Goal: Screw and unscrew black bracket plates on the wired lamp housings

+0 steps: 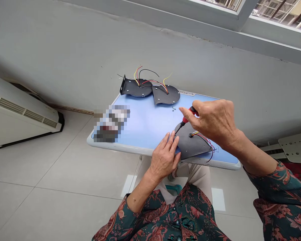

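My right hand (213, 117) is closed around the red and black handle of a screwdriver (185, 119). The screwdriver slants down to the left, its tip at the edge of a dark grey rounded metal plate (193, 145). Coloured wires (203, 136) come out of a hole in that plate. My left hand (166, 155) lies at the plate's left edge, fingers stretched out beside the screwdriver tip. Whether a screw sits under the tip is hidden. A few small screws (174, 108) lie on the blue table beyond the plate.
Two similar plates with wires, one left (135, 88) and one right (167, 95), lie at the back of the blue table (145, 124). A pixelated patch covers something at its left end. The wall (90, 50) stands behind, and a white appliance (22, 113) is at left.
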### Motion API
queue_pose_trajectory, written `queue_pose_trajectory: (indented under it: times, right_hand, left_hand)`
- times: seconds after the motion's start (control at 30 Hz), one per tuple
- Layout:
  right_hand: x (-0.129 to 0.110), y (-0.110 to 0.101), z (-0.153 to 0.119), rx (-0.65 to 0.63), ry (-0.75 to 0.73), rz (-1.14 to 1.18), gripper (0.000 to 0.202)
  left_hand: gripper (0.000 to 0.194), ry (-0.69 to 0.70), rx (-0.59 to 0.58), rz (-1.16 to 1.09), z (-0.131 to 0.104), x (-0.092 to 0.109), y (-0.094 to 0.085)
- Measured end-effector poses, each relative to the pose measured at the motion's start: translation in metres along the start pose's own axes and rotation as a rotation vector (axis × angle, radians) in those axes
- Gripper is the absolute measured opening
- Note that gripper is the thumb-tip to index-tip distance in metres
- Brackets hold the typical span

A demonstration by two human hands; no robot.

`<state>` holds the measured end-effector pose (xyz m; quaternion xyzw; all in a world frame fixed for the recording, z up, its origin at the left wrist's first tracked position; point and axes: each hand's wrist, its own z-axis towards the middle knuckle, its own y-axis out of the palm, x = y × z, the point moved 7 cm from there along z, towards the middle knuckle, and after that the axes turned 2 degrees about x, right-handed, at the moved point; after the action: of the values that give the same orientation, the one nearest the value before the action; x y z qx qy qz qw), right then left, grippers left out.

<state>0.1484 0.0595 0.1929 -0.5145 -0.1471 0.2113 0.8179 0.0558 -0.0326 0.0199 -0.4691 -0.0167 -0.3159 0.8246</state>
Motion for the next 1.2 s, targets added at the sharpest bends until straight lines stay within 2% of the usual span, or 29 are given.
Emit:
queue_pose_trajectory:
  times: [0.13, 0.2, 0.33, 0.4, 0.47, 0.57, 0.63, 0.7, 0.77, 0.87, 0.93, 1.03, 1.13, 1.2]
  right_hand:
    - [-0.009, 0.004, 0.000, -0.002, -0.180, 0.269, 0.020]
    - [-0.007, 0.004, 0.000, -0.055, -0.219, 0.429, 0.022]
    - [0.000, 0.003, -0.001, -0.273, -0.196, 0.585, 0.029]
    - [0.003, 0.001, -0.002, -0.325, -0.145, 0.547, 0.027]
    - [0.006, 0.001, 0.000, -0.293, -0.069, 0.383, 0.017]
    - [0.008, 0.002, 0.002, -0.165, 0.042, 0.043, 0.041]
    - [0.007, 0.004, 0.001, -0.108, 0.083, -0.075, 0.051]
    - [0.004, 0.007, 0.001, -0.098, 0.068, -0.046, 0.048]
    - [0.000, 0.008, -0.001, -0.132, -0.016, 0.124, 0.036]
    - [-0.006, 0.006, -0.006, -0.261, -0.153, 0.444, 0.033]
    - [-0.006, 0.004, -0.008, -0.337, -0.170, 0.534, 0.034]
    - [-0.004, 0.007, -0.006, -0.382, -0.123, 0.469, 0.026]
    - [-0.005, 0.013, -0.001, -0.320, -0.057, 0.322, 0.009]
    - [-0.006, 0.015, 0.002, -0.220, -0.013, 0.238, 0.025]
  left_hand:
    - [0.065, 0.001, -0.004, -0.004, 0.000, 0.000, 0.001]
    - [0.064, 0.006, 0.000, 0.000, 0.000, 0.000, 0.000]
    - [0.061, 0.007, 0.007, 0.009, 0.000, 0.001, 0.000]
    - [0.061, 0.003, 0.004, 0.004, 0.000, 0.000, 0.000]
    - [0.060, 0.005, 0.005, 0.003, 0.000, 0.001, 0.000]
    - [0.060, 0.006, 0.011, 0.004, 0.000, 0.001, 0.000]
    - [0.061, 0.004, 0.007, 0.003, 0.000, 0.000, 0.000]
    - [0.062, 0.004, -0.001, 0.004, 0.000, 0.000, 0.001]
    - [0.063, 0.005, -0.005, 0.006, 0.000, 0.000, 0.001]
    - [0.061, 0.010, -0.003, 0.012, 0.000, 0.000, 0.001]
    - [0.060, 0.015, -0.001, 0.019, 0.000, 0.000, 0.001]
    - [0.062, 0.010, -0.003, 0.017, 0.000, 0.000, 0.002]
    - [0.067, -0.003, -0.012, -0.002, -0.001, -0.001, 0.004]
    - [0.068, -0.006, -0.015, -0.010, -0.002, -0.002, 0.004]
